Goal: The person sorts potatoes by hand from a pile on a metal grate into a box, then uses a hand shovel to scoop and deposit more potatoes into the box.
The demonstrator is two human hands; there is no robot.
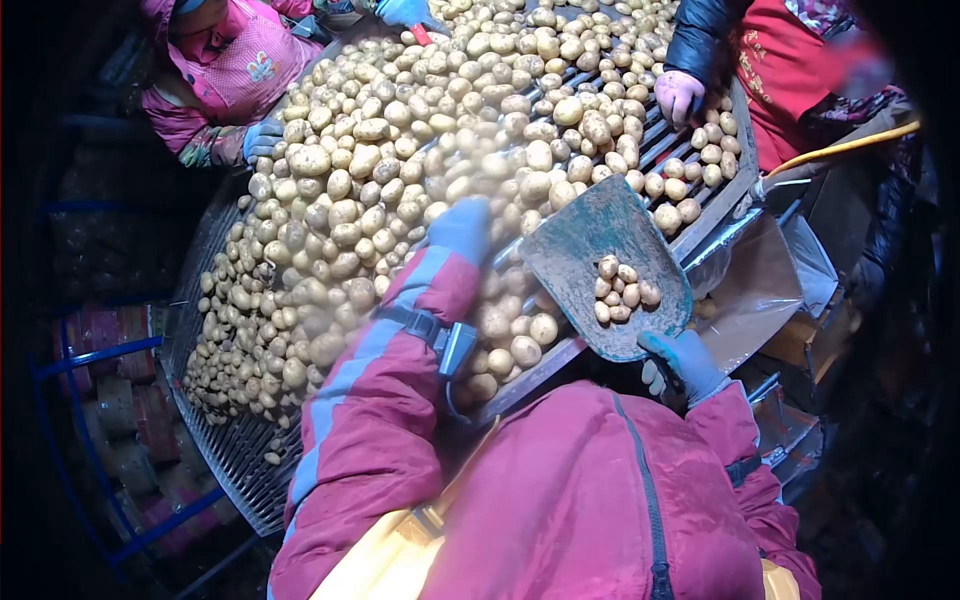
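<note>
Potatoes (350, 190) lie heaped over a slatted metal table (245, 470). My left hand (460, 230), in a blue glove, reaches over the middle of the heap; it is blurred by motion, and its fingers and anything in them cannot be made out. On the right, my right hand (680, 362), in a grey-green glove, grips the near edge of a worn green scoop (560, 245). Several small potatoes (622, 290) rest in the scoop, which is tilted over the table's near right edge.
Two co-workers' gloved hands (262, 140) (405, 12) are at the table's far left and top. Another co-worker's pink-gloved hand (679, 95) touches the slats at upper right. An open lined box (750, 300) and a yellow hose (845, 146) are at the right.
</note>
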